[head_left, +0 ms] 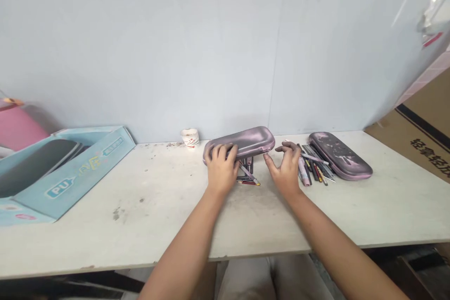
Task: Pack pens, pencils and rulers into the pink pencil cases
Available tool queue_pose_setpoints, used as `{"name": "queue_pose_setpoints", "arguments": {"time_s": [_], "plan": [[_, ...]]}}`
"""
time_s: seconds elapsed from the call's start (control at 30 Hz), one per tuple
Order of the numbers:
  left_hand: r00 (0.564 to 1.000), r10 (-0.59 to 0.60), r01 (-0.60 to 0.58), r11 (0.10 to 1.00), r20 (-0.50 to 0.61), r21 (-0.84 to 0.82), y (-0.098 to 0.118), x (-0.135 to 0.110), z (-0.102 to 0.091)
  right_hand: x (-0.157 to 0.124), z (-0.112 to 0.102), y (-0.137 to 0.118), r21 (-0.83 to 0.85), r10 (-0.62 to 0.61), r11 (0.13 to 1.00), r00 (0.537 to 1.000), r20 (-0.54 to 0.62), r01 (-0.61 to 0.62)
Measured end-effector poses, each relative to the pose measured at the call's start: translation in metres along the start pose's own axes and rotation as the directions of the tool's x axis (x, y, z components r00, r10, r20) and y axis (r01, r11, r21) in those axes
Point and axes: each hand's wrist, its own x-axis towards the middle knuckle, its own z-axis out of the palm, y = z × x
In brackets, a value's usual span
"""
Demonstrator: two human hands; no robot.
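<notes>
wall: a pale blue-grey panel wall (176, 47) runs along the back of the table;

table: a long white board table (147, 229), scuffed and dirty, fills the lower view;

carton: a brown cardboard carton (420, 122) with black chinese print leans in at the right, just past the table's end;

box: an open light blue display box (70, 173) sits at the table's left end, with a dark grey tray (31, 166) inside it;

held case: a pink-grey hard pencil case (239, 142) lies near the middle of the table, towards the wall, tilted up over some pens;

other case: a matching pencil case (339, 155) lies flat to the right, just beside a loose pile of pens (314, 164);

left hand: the left hand (221, 168) is curled over the near left end of the held case, seemingly clasping it;

right hand: the right hand (284, 168) is loose and open beside the case's right end (whether its thumb touches the case, i cannot tell);

under the case: a few pens (248, 173) poke out between the hands;

cup: a small white paper cup (190, 138) stands by the wall, left of the case;
</notes>
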Motion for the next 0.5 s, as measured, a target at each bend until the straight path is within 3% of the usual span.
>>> {"name": "queue_pose_setpoints", "arguments": {"time_s": [0.5], "plan": [[0.998,-0.005,0.007,0.999,0.059,-0.034,0.0023,-0.0001,0.0094,0.0032,-0.0027,0.0101,-0.224,-0.044,0.972,0.994,0.102,0.066]]}}
